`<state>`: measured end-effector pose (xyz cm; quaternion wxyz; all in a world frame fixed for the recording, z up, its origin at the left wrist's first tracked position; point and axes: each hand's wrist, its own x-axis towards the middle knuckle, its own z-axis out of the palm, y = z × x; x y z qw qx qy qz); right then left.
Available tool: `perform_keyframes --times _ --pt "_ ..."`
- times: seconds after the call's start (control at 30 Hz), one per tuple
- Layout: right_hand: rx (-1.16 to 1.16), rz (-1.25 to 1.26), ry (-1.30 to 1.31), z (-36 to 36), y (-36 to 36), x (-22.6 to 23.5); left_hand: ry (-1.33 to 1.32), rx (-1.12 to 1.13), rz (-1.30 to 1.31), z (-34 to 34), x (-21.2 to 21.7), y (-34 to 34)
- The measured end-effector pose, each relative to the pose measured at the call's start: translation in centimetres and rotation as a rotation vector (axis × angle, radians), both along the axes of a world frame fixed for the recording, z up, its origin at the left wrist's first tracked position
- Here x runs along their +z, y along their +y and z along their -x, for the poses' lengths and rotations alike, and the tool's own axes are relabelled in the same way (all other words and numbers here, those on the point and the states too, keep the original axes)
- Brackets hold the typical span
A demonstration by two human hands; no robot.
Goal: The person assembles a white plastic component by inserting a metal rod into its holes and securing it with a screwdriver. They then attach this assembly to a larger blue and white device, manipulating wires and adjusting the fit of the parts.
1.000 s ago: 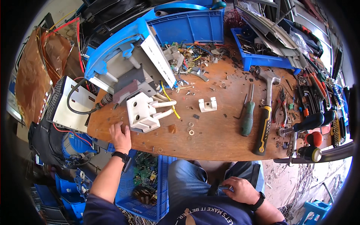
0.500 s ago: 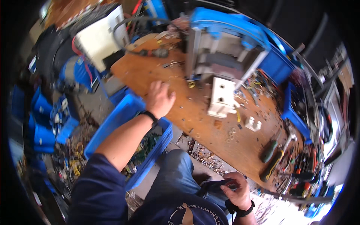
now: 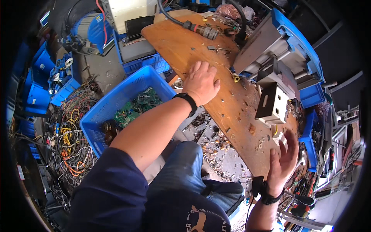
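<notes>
My left hand (image 3: 201, 82) rests palm down on the wooden tabletop (image 3: 218, 110) near its left edge, fingers loosely spread and nothing in it. Raised at the table's near right edge, my right hand (image 3: 285, 158) has its thumb and fingers apart, with nothing visible in the grasp. Beyond it stands a cream box-shaped part (image 3: 279, 106) with round holes in one face, against a grey and blue machine housing (image 3: 266, 42). Several small pale rings (image 3: 260, 146) lie left of my right hand. A small white part is half hidden behind its fingers.
A blue crate (image 3: 106, 101) holding green circuit boards (image 3: 143, 103) stands below my left forearm. Tangled cables (image 3: 71, 133) cover the floor at left. A thick cable with a metal connector (image 3: 205, 31) lies at the table's far end. Screws and scraps litter the tabletop.
My right hand has risen from my lap to the table's near right edge and opened out. The left hand stays on the tabletop. The whole view has turned.
</notes>
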<state>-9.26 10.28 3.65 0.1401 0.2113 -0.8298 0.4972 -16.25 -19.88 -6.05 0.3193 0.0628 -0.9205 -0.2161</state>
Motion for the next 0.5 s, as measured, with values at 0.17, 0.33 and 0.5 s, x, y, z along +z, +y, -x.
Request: perform_keyframes --times 0.17,0.33,0.5 --pt "-0.06 -0.006 0.094 2.7 -2.3 -0.3 -0.023 0.002 0.0 0.0 0.1 -0.4" --pt "-0.105 -0.149 0.207 3.9 -3.4 -1.0 -0.021 0.007 0.001 0.0 -0.1 -0.1" --pt "-0.11 -0.397 0.42 5.1 -4.5 -1.4 -0.028 0.009 -0.029 -0.3 -0.1 -0.2"
